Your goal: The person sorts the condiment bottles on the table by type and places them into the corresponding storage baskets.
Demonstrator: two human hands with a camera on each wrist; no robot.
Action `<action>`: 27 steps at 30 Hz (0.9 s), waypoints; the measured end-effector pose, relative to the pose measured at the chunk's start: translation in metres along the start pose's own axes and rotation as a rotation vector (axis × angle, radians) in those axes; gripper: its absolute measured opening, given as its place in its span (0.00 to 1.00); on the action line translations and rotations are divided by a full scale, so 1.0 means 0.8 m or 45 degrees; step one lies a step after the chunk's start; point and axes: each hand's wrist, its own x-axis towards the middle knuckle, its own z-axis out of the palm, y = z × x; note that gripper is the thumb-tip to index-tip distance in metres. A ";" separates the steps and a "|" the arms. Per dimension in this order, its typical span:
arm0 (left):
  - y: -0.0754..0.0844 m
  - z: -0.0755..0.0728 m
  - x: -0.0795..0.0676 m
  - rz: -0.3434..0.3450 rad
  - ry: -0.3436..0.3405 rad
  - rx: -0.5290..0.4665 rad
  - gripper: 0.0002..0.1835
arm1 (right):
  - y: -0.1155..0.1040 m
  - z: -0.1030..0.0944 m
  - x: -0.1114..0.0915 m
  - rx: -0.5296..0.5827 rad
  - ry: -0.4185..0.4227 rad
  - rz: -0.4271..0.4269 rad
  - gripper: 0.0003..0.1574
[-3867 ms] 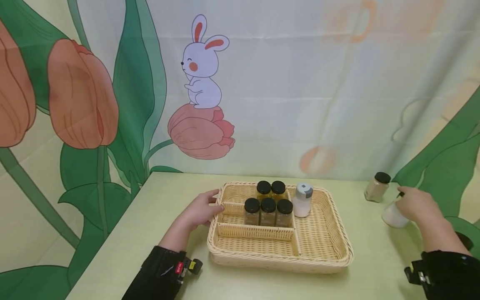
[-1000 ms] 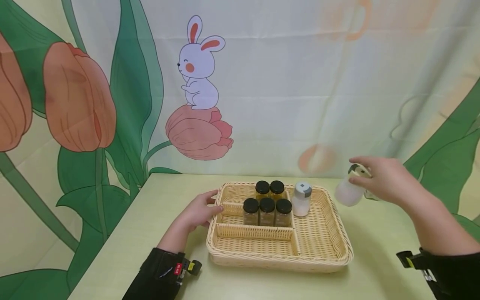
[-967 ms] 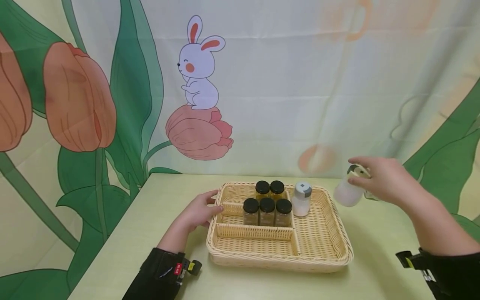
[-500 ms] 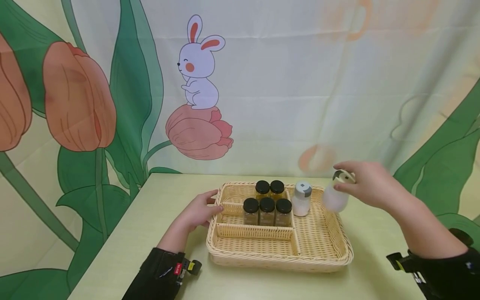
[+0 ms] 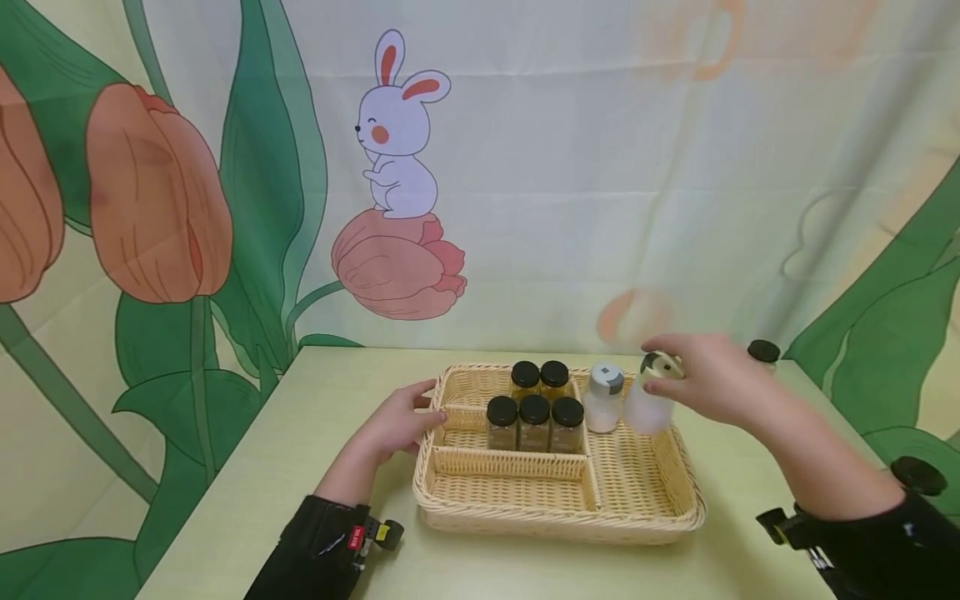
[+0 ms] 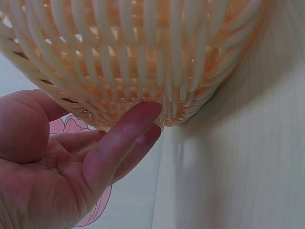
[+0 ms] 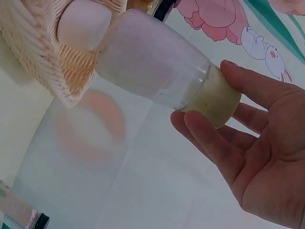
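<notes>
A wicker basket point(image 5: 555, 521) with divided compartments stands on the table. My left hand point(image 5: 397, 421) holds its left side, thumb at the rim and fingers point(image 6: 126, 138) against the outer wall. By its cap, my right hand point(image 5: 712, 375) pinches a clear seasoning shaker point(image 7: 147, 57) of white contents, tilted over the basket's right compartment. A similar white-filled shaker point(image 5: 602, 400) with a grey-and-white cap stands upright in that compartment, just left of the held one. Several black-lidded spice jars point(image 5: 534, 425) stand in the left compartments, three in a row with two jars point(image 5: 525, 377) behind.
Behind my right hand, a black-lidded jar point(image 5: 763, 351) shows on the table point(image 5: 300, 467). A dark round lid point(image 5: 918, 475) lies beyond my right forearm at the far right. A printed curtain point(image 5: 540, 208) rises along the table's back edge.
My right hand has taken the shaker from the table at right and carried it left, over the basket's right compartment. My left hand stays on the basket's left side.
</notes>
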 end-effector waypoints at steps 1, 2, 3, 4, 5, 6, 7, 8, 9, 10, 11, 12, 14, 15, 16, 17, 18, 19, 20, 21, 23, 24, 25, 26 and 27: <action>0.000 0.000 0.000 -0.001 0.001 0.001 0.39 | -0.002 0.001 0.000 -0.004 0.000 -0.007 0.33; 0.001 0.000 -0.001 -0.003 0.002 0.001 0.39 | -0.004 0.002 0.001 -0.004 -0.002 -0.013 0.33; 0.001 0.000 -0.001 -0.004 0.004 0.004 0.39 | -0.006 0.003 0.001 -0.006 -0.003 -0.016 0.32; 0.002 0.000 -0.002 -0.005 0.004 0.004 0.39 | -0.007 0.004 0.001 -0.006 -0.004 -0.022 0.32; 0.002 0.000 -0.002 -0.006 0.004 0.005 0.39 | -0.008 0.004 0.002 -0.008 -0.005 -0.024 0.32; 0.003 0.000 -0.003 -0.007 0.005 0.006 0.39 | -0.009 0.005 0.002 -0.008 -0.005 -0.027 0.31; 0.003 0.000 -0.003 -0.008 0.005 0.006 0.39 | -0.010 0.006 0.003 -0.008 -0.009 -0.028 0.31; 0.004 0.000 -0.003 -0.008 0.006 0.007 0.39 | -0.011 0.007 0.003 -0.007 -0.011 -0.032 0.30; 0.004 0.000 -0.003 -0.007 0.008 0.010 0.39 | -0.011 0.008 0.004 -0.009 -0.013 -0.034 0.30; 0.004 0.001 -0.003 -0.007 0.007 0.010 0.39 | -0.012 0.008 0.004 -0.008 -0.016 -0.038 0.30; 0.004 0.001 -0.003 -0.007 0.008 0.012 0.38 | -0.013 0.009 0.005 -0.006 -0.021 -0.040 0.30; 0.004 0.001 -0.003 -0.006 0.010 0.013 0.38 | -0.013 0.010 0.006 -0.006 -0.023 -0.049 0.30; 0.005 0.001 -0.003 -0.005 0.010 0.016 0.38 | -0.013 0.012 0.007 -0.012 -0.030 -0.055 0.30; 0.005 0.001 -0.003 -0.004 0.010 0.015 0.38 | -0.014 0.013 0.007 -0.017 -0.033 -0.057 0.30; 0.005 0.001 -0.003 -0.003 0.009 0.015 0.38 | -0.014 0.014 0.008 -0.021 -0.036 -0.059 0.30; 0.005 0.001 -0.003 -0.002 0.010 0.015 0.38 | -0.013 0.016 0.009 -0.028 -0.039 -0.061 0.30; 0.005 0.001 -0.003 -0.001 0.011 0.017 0.38 | -0.013 0.017 0.009 -0.035 -0.041 -0.066 0.30; 0.005 0.001 -0.003 0.000 0.010 0.018 0.38 | -0.014 0.018 0.010 -0.044 -0.044 -0.063 0.29; 0.005 0.001 -0.003 0.001 0.010 0.018 0.38 | -0.014 0.020 0.011 -0.050 -0.047 -0.065 0.29; 0.005 0.001 -0.003 0.002 0.010 0.018 0.38 | -0.014 0.021 0.011 -0.055 -0.048 -0.071 0.29; 0.005 0.001 -0.004 0.003 0.010 0.020 0.38 | -0.014 0.024 0.013 -0.062 -0.052 -0.075 0.29; 0.005 0.001 -0.004 0.003 0.010 0.019 0.38 | -0.014 0.026 0.013 -0.070 -0.051 -0.080 0.29; 0.005 0.001 -0.004 0.004 0.009 0.018 0.39 | -0.014 0.027 0.014 -0.076 -0.049 -0.084 0.29; 0.005 0.001 -0.004 0.004 0.009 0.016 0.39 | -0.014 0.029 0.014 -0.080 -0.048 -0.088 0.29; 0.005 0.000 -0.004 0.004 0.008 0.014 0.39 | -0.014 0.031 0.014 -0.082 -0.047 -0.091 0.28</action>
